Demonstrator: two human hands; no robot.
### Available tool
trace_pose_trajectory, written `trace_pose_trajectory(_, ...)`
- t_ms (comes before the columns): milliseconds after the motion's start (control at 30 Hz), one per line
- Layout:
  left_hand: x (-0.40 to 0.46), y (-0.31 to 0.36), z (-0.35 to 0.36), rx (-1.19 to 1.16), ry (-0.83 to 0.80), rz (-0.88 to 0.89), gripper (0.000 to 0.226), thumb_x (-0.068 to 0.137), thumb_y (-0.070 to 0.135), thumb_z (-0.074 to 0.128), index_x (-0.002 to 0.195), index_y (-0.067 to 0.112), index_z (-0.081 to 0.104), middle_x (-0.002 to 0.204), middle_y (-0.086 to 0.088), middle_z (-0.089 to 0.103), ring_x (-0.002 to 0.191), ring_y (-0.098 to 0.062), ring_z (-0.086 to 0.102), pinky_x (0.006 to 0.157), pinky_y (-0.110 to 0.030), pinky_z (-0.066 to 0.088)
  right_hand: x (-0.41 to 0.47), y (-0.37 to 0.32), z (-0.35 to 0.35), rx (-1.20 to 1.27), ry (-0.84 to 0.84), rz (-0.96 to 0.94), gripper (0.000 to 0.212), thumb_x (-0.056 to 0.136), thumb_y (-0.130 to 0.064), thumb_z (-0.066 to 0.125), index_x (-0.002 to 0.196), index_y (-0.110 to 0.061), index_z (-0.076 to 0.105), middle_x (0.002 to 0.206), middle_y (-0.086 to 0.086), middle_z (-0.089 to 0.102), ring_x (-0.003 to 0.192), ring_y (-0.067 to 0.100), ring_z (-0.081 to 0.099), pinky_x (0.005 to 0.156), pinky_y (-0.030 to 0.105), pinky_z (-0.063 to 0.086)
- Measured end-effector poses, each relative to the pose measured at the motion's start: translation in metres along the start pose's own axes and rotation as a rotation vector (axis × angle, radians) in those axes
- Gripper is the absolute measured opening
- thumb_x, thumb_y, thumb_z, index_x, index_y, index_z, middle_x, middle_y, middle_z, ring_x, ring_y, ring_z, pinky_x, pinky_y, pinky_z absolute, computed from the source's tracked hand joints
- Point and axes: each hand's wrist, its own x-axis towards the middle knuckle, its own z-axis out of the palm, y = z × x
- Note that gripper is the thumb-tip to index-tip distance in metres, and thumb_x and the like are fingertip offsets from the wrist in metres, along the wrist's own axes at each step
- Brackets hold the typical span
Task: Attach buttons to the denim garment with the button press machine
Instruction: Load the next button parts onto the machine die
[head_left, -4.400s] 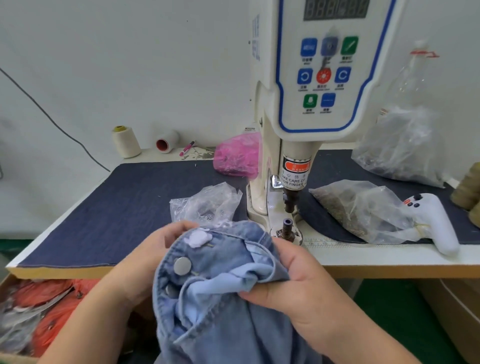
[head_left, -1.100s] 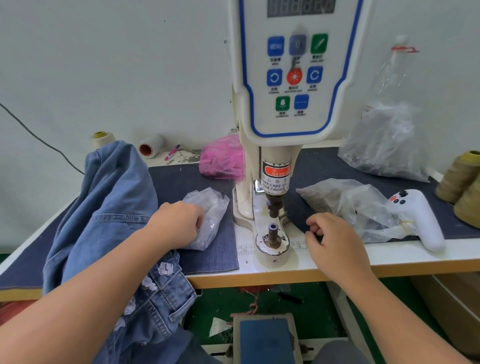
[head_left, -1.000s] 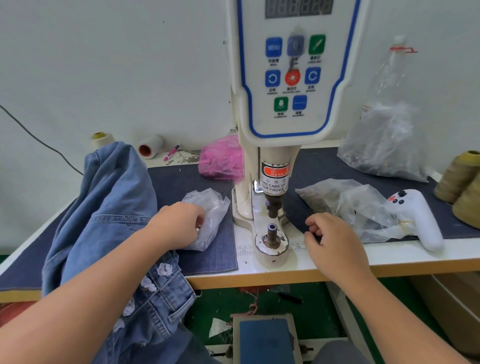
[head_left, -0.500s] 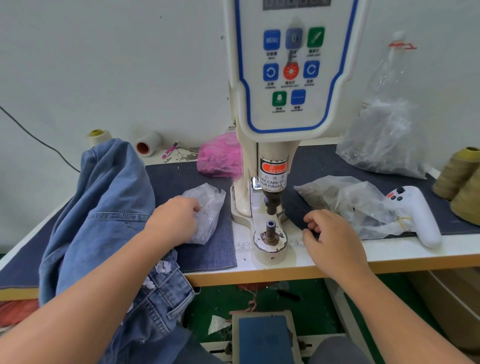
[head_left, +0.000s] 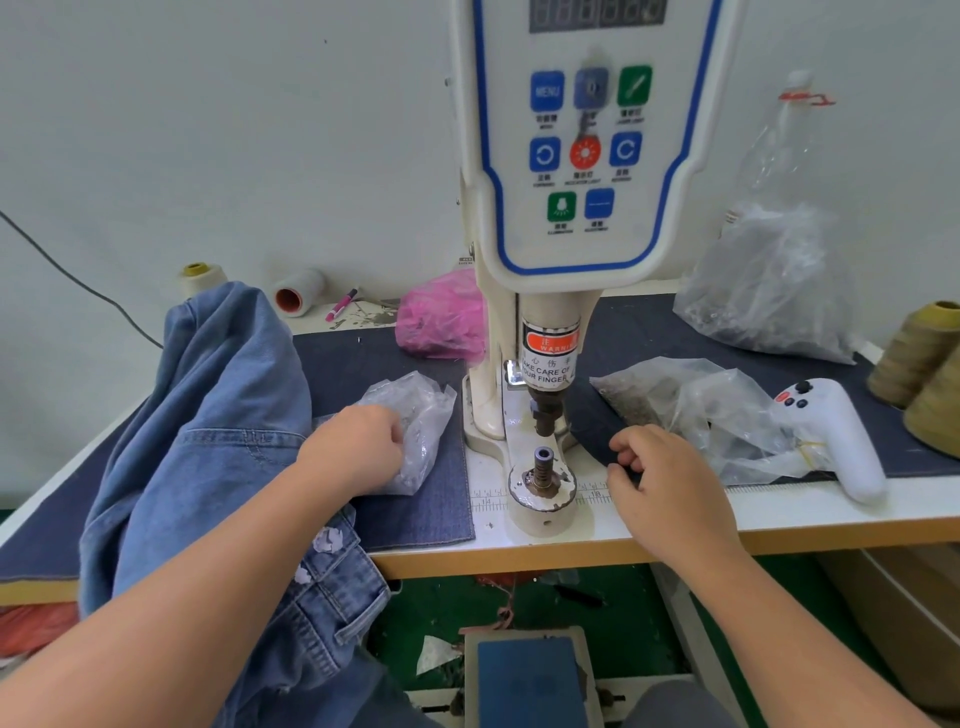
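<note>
The light-blue denim garment (head_left: 208, 441) lies heaped on the left of the table and hangs over its front edge. The button press machine (head_left: 571, 156) stands in the middle, its lower die (head_left: 543, 467) bare under the punch (head_left: 543, 410). My left hand (head_left: 353, 452) digs with curled fingers into a clear plastic bag (head_left: 421, 415); its fingertips are hidden. My right hand (head_left: 670, 483) rests right of the die, fingers curled on the edge of the dark denim mat (head_left: 592, 426). Nothing shows between those fingers.
A clear bag of small parts (head_left: 654, 395) and a white handheld controller (head_left: 836, 431) lie at the right. A pink bag (head_left: 441, 322), thread cones (head_left: 919, 353) and a large bag (head_left: 769, 291) stand behind. A foot pedal (head_left: 530, 680) sits below.
Both hands held the garment in front of the die 4.4 s ago; it now lies at the left. Over the last second both hands have barely moved.
</note>
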Motion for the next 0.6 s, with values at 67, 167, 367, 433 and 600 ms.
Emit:
trace_pose_trajectory(67,0.0018,-0.0015,0.0022,-0.034,0.037,-0.011,0.016,0.095,0.02,0.044,0.089,0.029,0.057,0.099,0.0,0.063,0.09,-0.024,0.059,0.083,-0.038,0.054,-0.0001,-0.0004,-0.0002,0.0,-0.002,-0.001,0.017,0.088,-0.02,0.063,0.105,-0.023,0.064,0.088,-0.014,0.055,0.082,0.007,0.051,0.069,0.021,0.041)
trace_pose_trajectory(167,0.0014,-0.0017,0.0029,0.02,0.044,-0.006,0.013,0.093,0.02,0.046,0.088,0.028,0.055,0.104,-0.002,0.064,0.091,-0.025,0.06,0.079,-0.036,0.053,0.0002,-0.0015,-0.0006,0.006,-0.009,0.001,0.016,0.089,-0.02,0.062,0.105,-0.023,0.064,0.088,-0.014,0.055,0.083,0.008,0.052,0.07,0.025,0.046)
trace_pose_trajectory(367,-0.0003,0.0012,0.0011,0.091,0.009,0.002,0.021,0.086,0.014,0.046,0.083,0.029,0.061,0.094,0.0,0.063,0.085,-0.025,0.059,0.068,-0.033,0.048,0.0001,-0.0018,-0.0009,-0.002,-0.015,0.012,0.017,0.089,-0.021,0.062,0.107,-0.023,0.064,0.09,-0.013,0.056,0.084,0.007,0.052,0.071,0.023,0.044)
trace_pose_trajectory(433,0.0003,0.002,0.0004,0.077,0.006,0.016,0.024,0.086,0.013,0.046,0.075,0.032,0.054,0.087,0.003,0.058,0.082,-0.023,0.056,0.067,-0.032,0.046,0.0002,-0.0019,-0.0011,-0.002,-0.016,0.013,0.018,0.089,-0.02,0.062,0.107,-0.023,0.064,0.09,-0.013,0.056,0.084,0.008,0.052,0.071,0.023,0.045)
trace_pose_trajectory(600,-0.0005,-0.0011,0.0007,-0.02,-0.023,0.026,0.024,0.085,0.013,0.045,0.079,0.033,0.055,0.094,0.003,0.065,0.087,-0.022,0.059,0.075,-0.034,0.052,0.0001,-0.001,-0.0003,-0.003,-0.008,0.007,0.017,0.088,-0.019,0.063,0.104,-0.022,0.065,0.088,-0.013,0.056,0.083,0.007,0.052,0.069,0.024,0.044)
